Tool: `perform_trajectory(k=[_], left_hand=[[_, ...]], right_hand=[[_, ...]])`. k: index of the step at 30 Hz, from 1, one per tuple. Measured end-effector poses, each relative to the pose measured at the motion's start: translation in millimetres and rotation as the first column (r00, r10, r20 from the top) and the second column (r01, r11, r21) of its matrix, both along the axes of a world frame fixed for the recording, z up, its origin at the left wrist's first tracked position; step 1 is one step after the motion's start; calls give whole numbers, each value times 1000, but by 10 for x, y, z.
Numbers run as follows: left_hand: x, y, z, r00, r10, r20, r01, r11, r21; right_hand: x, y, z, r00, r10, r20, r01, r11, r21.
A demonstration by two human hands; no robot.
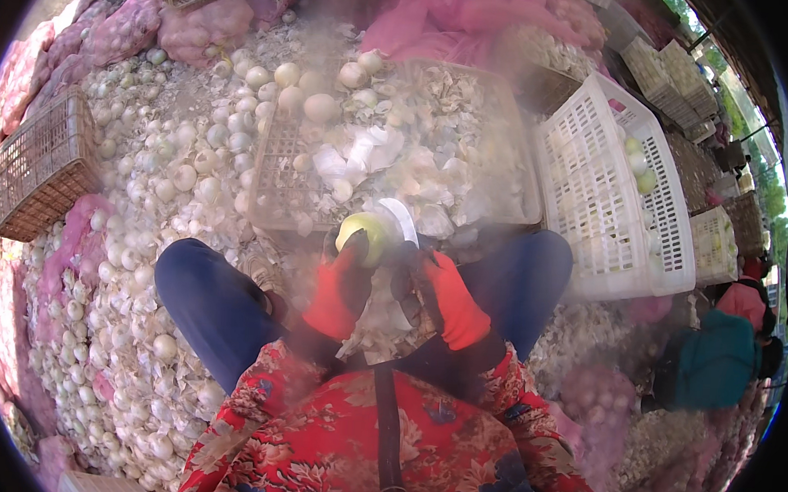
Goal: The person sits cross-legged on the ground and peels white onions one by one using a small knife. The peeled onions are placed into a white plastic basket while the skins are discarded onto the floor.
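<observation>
My left hand (341, 287), in a red and black work glove, is closed around a pale green onion (362, 236). In my right hand (441, 296), gloved the same way, is a knife with a short curved blade (402, 218). The blade stands up beside the onion's right side; whether it touches the skin I cannot tell. Both hands are between my knees, in front of an upturned plastic crate (280, 222). Dry onion skins (366, 149) and several whole onions (321, 108) lie on that crate.
Unpeeled onions (185, 176) cover the ground at left, near a brown crate (47, 164). A white crate (599, 204) holding onions (645, 180) leans at right. Pink mesh sacks (204, 28) lie at the back. Another person (712, 360) is at far right.
</observation>
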State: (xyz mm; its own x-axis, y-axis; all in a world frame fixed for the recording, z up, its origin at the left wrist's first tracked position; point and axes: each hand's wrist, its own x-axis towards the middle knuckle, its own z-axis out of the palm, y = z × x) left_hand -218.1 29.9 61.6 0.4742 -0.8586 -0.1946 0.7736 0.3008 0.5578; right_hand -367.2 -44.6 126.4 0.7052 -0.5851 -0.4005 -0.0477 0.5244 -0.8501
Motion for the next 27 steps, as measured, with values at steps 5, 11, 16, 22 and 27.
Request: perform_trajectory(k=[5, 11, 16, 22, 27], left_hand=[[-31, 15, 65, 992, -40, 123, 49, 996, -76], [-101, 22, 169, 939, -27, 344, 22, 1000, 18], [-70, 57, 155, 986, -127, 113, 147, 969, -196], [-45, 47, 114, 955, -238, -174, 221, 969, -113], [-6, 15, 135, 898, -176, 402, 220, 973, -66]], right_hand=[[-133, 9, 73, 971, -191, -142, 133, 931, -339], [28, -7, 133, 937, -258, -234, -97, 453, -886], [24, -175, 270, 929, -360, -87, 350, 931, -106], [-184, -234, 231, 907, -377, -185, 323, 908, -266], [-406, -250, 76, 844, -393, -365, -221, 365, -904]])
